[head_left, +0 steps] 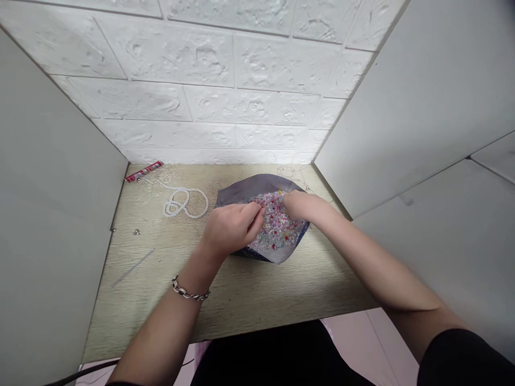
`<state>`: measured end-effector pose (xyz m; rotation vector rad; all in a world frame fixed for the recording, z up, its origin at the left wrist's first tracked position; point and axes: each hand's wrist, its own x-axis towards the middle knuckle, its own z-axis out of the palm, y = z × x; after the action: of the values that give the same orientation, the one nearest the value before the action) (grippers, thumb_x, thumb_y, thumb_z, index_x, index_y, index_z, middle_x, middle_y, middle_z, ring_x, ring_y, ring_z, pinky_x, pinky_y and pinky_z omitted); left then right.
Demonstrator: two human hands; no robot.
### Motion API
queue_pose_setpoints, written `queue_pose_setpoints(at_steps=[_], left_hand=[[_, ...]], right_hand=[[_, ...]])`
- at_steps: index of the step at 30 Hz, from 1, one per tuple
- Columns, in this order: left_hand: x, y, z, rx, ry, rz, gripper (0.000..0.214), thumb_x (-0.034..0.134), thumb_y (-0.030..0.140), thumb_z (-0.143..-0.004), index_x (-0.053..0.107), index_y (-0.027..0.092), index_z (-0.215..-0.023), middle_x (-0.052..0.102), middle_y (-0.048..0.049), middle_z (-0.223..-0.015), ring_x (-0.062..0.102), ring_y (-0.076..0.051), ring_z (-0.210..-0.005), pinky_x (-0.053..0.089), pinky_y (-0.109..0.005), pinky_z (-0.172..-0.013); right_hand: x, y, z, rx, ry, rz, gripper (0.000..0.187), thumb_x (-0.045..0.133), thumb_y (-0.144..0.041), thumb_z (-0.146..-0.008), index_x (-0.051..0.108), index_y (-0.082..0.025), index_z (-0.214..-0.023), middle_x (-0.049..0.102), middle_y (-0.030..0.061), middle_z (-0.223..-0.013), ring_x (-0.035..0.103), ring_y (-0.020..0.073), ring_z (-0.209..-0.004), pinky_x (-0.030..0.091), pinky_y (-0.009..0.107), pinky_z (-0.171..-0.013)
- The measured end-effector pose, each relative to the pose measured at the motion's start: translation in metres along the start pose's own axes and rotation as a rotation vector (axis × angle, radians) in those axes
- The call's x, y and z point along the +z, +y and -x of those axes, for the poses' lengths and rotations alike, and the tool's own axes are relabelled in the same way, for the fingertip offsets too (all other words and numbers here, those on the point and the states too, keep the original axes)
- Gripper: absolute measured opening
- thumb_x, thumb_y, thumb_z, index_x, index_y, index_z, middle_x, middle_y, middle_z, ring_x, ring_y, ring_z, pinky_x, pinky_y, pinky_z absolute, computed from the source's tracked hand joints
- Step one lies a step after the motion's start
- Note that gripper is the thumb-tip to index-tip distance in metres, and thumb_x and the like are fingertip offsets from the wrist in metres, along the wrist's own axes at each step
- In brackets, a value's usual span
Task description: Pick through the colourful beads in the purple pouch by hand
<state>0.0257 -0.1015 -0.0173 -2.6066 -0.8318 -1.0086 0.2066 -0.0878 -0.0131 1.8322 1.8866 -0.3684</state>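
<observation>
A grey-purple tray (241, 188) filled with small mixed pink, clear and red beads (276, 228) lies in the middle of the wooden table (257, 292). My left hand (231, 228), with a chain bracelet on the wrist, hovers over the tray's left side, fingers pinched together on something too small to make out. My right hand (300, 205) rests in the beads at the tray's right side, fingers curled down into them.
A strand of white beads (183, 203) lies coiled left of the tray. A red packet (142, 171) sits at the back left corner. Small metal bits (135, 231) and a thin clear strip (132, 267) lie at the left. White panels close in both sides.
</observation>
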Motion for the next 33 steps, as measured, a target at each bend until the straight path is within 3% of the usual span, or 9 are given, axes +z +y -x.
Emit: queue_pose_setpoints(at_steps=[11,13,17,21,24,26,29,33], left_hand=[[0.001,-0.004,0.002,-0.085,0.011,0.028,0.022,0.043,0.025,-0.078,0.053,0.016,-0.061,0.049,0.0032,-0.045,0.046,-0.008,-0.043,0.025,-0.020,-0.042],[0.000,-0.006,0.002,-0.144,0.027,0.061,0.023,0.042,0.025,-0.078,0.052,0.015,-0.060,0.046,0.0032,-0.043,0.043,-0.007,-0.041,0.025,-0.020,-0.041],[-0.002,-0.010,0.001,-0.245,0.073,0.107,0.023,0.041,0.025,-0.078,0.053,0.015,-0.061,0.042,0.0035,-0.042,0.038,-0.005,-0.039,0.025,-0.019,-0.042],[-0.001,-0.012,0.002,-0.246,0.061,0.110,0.024,0.041,0.025,-0.078,0.052,0.015,-0.060,0.041,0.0034,-0.042,0.036,-0.005,-0.039,0.024,-0.018,-0.042],[0.000,-0.015,0.003,-0.210,0.023,0.081,0.024,0.041,0.026,-0.078,0.052,0.015,-0.060,0.042,0.0033,-0.042,0.037,-0.005,-0.039,0.024,-0.019,-0.042],[0.000,-0.016,0.003,-0.206,0.012,0.057,0.023,0.041,0.026,-0.078,0.052,0.016,-0.060,0.044,0.0030,-0.043,0.039,-0.006,-0.040,0.024,-0.019,-0.042],[-0.002,-0.019,0.002,-0.228,0.020,0.030,0.023,0.042,0.026,-0.077,0.052,0.015,-0.060,0.043,0.0028,-0.042,0.040,-0.006,-0.040,0.024,-0.019,-0.042],[-0.003,-0.022,0.001,-0.242,0.030,0.024,0.024,0.041,0.026,-0.077,0.052,0.015,-0.059,0.042,0.0029,-0.041,0.038,-0.006,-0.039,0.025,-0.019,-0.042]], right_hand=[[0.006,0.006,0.006,-0.039,0.080,-0.085,0.015,0.046,-0.011,-0.064,0.059,-0.011,-0.072,0.054,0.0079,-0.064,0.049,0.0147,-0.058,0.031,0.024,-0.046],[0.003,0.011,0.009,-0.148,0.101,-0.276,0.010,0.049,-0.018,-0.064,0.056,-0.012,-0.066,0.050,0.0041,-0.059,0.044,0.0110,-0.052,0.030,0.023,-0.045],[0.002,0.021,0.013,-0.383,0.075,-1.032,0.013,0.043,-0.026,-0.069,0.051,-0.016,-0.072,0.040,-0.0014,-0.057,0.033,0.0065,-0.048,0.029,0.020,-0.044],[0.004,0.027,0.014,-0.315,0.154,-1.498,0.019,0.027,-0.025,-0.076,0.044,-0.016,-0.077,0.033,-0.0015,-0.060,0.030,0.0070,-0.049,0.030,0.019,-0.046],[0.001,0.028,0.015,-0.226,0.262,-1.564,0.032,0.012,-0.021,-0.079,0.043,-0.015,-0.084,0.036,0.0019,-0.067,0.037,0.0080,-0.059,0.034,0.017,-0.053],[-0.002,0.025,0.014,-0.246,0.270,-1.595,0.036,0.008,-0.023,-0.081,0.042,-0.014,-0.087,0.038,0.0032,-0.070,0.039,0.0082,-0.063,0.036,0.017,-0.056],[0.000,0.017,0.010,-0.307,0.263,-1.667,0.034,0.013,-0.030,-0.081,0.043,-0.014,-0.084,0.038,0.0013,-0.067,0.036,0.0072,-0.056,0.034,0.017,-0.052],[0.012,0.001,0.002,-0.247,0.250,-1.585,0.036,0.027,-0.044,-0.079,0.048,-0.015,-0.078,0.028,-0.0043,-0.054,0.022,0.0062,-0.042,0.023,0.019,-0.039]])
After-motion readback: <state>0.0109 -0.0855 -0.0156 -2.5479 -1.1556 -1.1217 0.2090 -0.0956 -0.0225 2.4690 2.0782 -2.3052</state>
